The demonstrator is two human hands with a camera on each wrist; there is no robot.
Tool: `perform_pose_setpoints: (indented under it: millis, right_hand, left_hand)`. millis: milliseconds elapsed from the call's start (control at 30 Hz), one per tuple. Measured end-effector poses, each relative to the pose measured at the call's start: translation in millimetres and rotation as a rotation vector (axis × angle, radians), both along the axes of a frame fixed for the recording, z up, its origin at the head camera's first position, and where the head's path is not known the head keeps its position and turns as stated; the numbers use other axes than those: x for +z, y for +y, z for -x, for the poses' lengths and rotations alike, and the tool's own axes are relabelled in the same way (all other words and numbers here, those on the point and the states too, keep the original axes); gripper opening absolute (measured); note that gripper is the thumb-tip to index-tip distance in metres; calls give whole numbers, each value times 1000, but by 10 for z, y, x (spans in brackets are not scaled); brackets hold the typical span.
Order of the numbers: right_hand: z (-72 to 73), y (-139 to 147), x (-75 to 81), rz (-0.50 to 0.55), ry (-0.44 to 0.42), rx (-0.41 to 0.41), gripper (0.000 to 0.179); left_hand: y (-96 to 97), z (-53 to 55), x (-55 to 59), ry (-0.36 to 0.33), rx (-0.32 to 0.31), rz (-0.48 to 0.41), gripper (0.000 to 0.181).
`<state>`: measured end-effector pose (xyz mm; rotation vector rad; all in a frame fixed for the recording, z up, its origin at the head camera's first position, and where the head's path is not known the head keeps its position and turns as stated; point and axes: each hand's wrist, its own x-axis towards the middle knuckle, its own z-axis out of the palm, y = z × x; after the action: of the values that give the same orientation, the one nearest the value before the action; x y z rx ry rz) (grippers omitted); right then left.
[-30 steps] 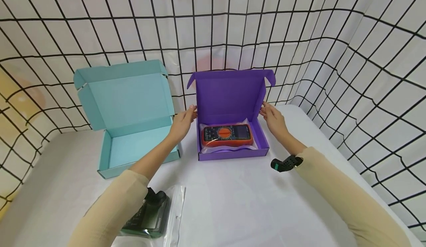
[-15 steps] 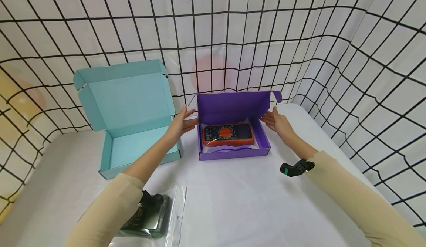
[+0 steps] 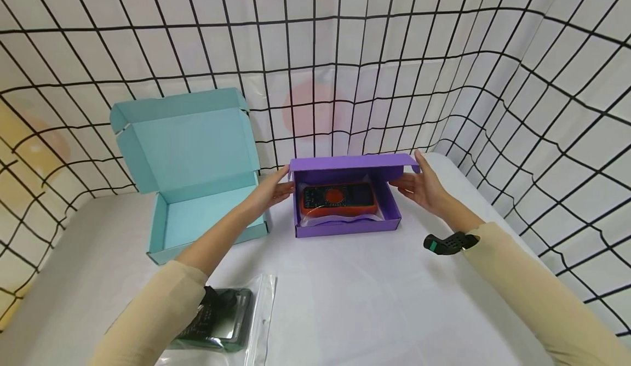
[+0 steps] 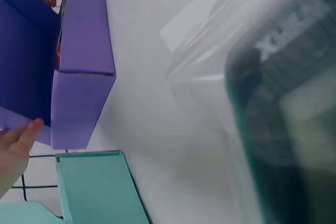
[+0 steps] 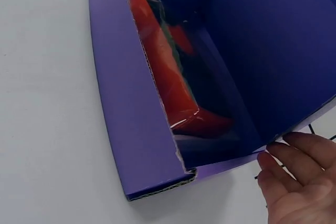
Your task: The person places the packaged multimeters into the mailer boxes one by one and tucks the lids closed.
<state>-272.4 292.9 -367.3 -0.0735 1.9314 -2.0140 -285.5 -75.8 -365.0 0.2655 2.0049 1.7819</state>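
Note:
A purple cardboard box (image 3: pixel 347 229) stands on the white-covered table with its lid (image 3: pixel 350 162) tilted forward, partly over the opening. Inside lies an orange-red multimeter (image 3: pixel 337 200) in a clear plastic bag. My left hand (image 3: pixel 268 193) is at the lid's left side; in the left wrist view its fingertips (image 4: pixel 34 127) touch the side flap. On the opposite side my right hand (image 3: pixel 426 190) touches the lid's right flap with fingers extended and thumb raised near the front corner. The right wrist view shows those fingers (image 5: pixel 299 161) along the lid's edge.
An open light-blue box (image 3: pixel 194 212) stands left of the purple one, its lid leaning back. Near the front, partly under my left sleeve, lies a dark green-edged device (image 3: pixel 222 322) in a clear bag. Black wire grid (image 3: pixel 345 43) borders the table behind and at the right.
The purple lid has swung forward and down from upright, its front flap now showing from above. Both hands have stayed at its sides, the right one moving slightly right.

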Motion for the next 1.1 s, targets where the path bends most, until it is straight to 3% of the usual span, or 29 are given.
perform_pose_setpoints:
  millis: [133,333,467,633,800,1100]
  right_hand:
    - [-38,-16,-30,-27,19,-4,95]
    - [-142,-56,-44,-82,41,-105,89]
    - [-216,-88,-87,-224,64,-156,74]
    - [-294,-106,-218,-366,98,-196,59]
    - [-363,-109,-341,-492,179,-216,51]
    - [-427,-152,-453,-577,286,-278,41]
  left_hand:
    - [28,-60,-2,-36,24,-19,69]
    - [116,-136,0,-92,100,4,67]
    - [180,-215,-42,-58,134,140,60]
    - [247,-374,-183,6,157,310,55]
    - [270,-482,-297,18,156,319,56]
    - [274,-492,-376,17,161,269,60]
